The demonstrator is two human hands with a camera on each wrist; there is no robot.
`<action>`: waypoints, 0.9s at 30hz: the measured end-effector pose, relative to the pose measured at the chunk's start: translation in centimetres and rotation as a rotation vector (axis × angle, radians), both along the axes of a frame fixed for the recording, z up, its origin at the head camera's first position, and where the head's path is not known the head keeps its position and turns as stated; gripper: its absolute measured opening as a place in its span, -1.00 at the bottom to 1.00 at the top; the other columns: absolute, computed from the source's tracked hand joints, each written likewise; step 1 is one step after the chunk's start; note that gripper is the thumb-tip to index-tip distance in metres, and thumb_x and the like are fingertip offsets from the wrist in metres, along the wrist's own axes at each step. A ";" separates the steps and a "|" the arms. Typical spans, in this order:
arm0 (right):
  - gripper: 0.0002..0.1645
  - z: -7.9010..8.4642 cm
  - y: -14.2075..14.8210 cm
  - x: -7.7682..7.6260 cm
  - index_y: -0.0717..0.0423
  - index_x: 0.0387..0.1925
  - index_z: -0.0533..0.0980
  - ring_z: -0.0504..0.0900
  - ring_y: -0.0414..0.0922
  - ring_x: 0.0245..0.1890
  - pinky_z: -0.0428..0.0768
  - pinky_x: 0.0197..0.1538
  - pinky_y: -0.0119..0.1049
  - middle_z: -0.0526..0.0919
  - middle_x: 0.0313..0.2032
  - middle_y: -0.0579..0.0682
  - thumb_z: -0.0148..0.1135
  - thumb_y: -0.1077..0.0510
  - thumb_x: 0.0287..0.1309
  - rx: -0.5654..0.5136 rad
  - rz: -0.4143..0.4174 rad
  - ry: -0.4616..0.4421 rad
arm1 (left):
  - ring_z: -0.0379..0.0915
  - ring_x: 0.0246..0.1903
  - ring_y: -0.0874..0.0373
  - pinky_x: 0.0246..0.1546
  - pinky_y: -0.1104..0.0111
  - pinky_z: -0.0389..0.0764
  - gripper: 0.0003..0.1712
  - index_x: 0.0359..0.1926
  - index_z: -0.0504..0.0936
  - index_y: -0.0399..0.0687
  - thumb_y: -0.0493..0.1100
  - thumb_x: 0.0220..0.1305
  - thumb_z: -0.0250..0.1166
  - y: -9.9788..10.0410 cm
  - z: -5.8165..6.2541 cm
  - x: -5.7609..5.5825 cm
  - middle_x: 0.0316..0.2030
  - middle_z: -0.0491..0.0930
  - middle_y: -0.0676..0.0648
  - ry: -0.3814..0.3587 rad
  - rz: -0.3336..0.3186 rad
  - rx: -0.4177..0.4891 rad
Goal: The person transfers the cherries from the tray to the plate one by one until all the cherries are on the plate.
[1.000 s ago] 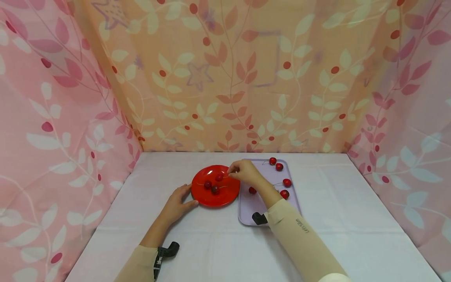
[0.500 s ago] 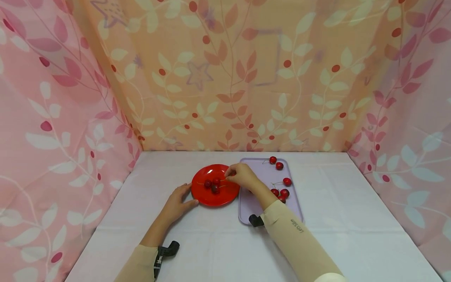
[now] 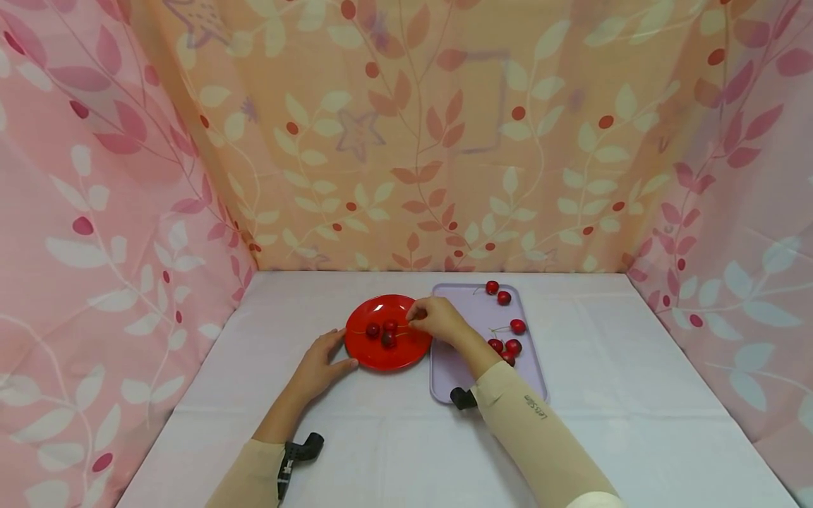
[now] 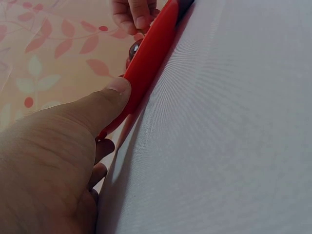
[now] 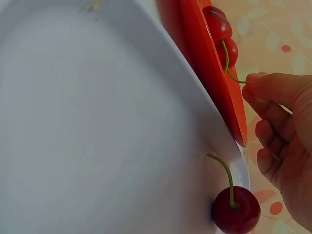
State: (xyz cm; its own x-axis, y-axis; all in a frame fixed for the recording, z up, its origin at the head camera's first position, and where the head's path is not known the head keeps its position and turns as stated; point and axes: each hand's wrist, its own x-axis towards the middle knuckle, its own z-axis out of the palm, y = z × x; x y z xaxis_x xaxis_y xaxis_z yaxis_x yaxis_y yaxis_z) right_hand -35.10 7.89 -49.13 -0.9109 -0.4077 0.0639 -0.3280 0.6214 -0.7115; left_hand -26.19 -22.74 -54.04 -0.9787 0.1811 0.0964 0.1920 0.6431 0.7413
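Observation:
My right hand (image 3: 438, 319) is over the right rim of a red plate (image 3: 362, 356), pinching the thin green stem (image 5: 236, 79) of a cherry between thumb and fingertip. That cherry (image 3: 390, 326) lies against two other cherries, a dark one (image 3: 388, 341) and one to the left (image 3: 372, 330), on the plate. At the plate's left edge my left hand (image 3: 314, 370) rests with thumb and fingers spread along the rim. In the left wrist view the thumb (image 4: 114, 92) touches the rim of the plate; some fingers are partly hidden behind it.
Right of the plate lies a lilac tray (image 3: 454, 384) with several stemmed cherries, such as one at its far end (image 3: 492, 287) and one at its right side (image 3: 517, 326). White cloth (image 3: 394, 451) covers the table. Patterned curtains (image 3: 413, 141) stand behind and at both sides.
My right hand has moved slightly left, bringing the cherry from the plate's right part against the two others. The leftmost cherry has shifted a little left. My left hand has stayed in place.

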 end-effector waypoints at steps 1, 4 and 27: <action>-0.93 0.1 0.1 0.0 -0.08 -0.31 0.70 0.59 -0.13 -0.25 0.64 -0.10 -0.29 0.71 -0.36 -0.20 0.46 0.18 0.19 0.006 0.001 0.000 | 0.06 0.54 -0.18 0.47 -0.22 0.16 -0.04 0.55 0.30 0.06 0.14 0.21 0.49 0.0 0.0 0.0 0.50 0.30 -0.14 0.001 -0.002 -0.002; -0.93 0.3 0.3 0.0 -0.06 -0.29 0.71 0.59 -0.13 -0.24 0.64 -0.09 -0.29 0.72 -0.36 -0.21 0.45 0.18 0.20 0.026 0.012 0.013 | 0.06 0.54 -0.18 0.47 -0.22 0.15 -0.03 0.55 0.30 0.05 0.16 0.20 0.49 -0.1 -0.1 -0.2 0.51 0.29 -0.15 0.003 -0.002 -0.010; -0.83 3.7 3.0 2.3 -0.02 -0.14 0.75 0.54 -0.02 -0.05 0.60 0.07 -0.12 0.69 -0.28 -0.24 0.43 0.08 0.24 0.111 0.038 0.098 | 0.06 0.54 -0.17 0.45 -0.21 0.20 -0.03 0.56 0.27 0.03 0.15 0.22 0.48 0.0 -0.2 -0.3 0.52 0.27 -0.15 -0.013 -0.002 -0.030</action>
State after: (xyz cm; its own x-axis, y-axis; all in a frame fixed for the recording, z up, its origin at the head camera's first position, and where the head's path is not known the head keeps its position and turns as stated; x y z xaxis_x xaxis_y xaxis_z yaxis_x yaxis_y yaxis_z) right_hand -32.82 10.85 -45.40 -0.8863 -0.4513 0.1039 -0.4172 0.6805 -0.6024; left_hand -26.50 -22.72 -54.23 -0.9795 0.1855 0.0782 0.1837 0.6647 0.7242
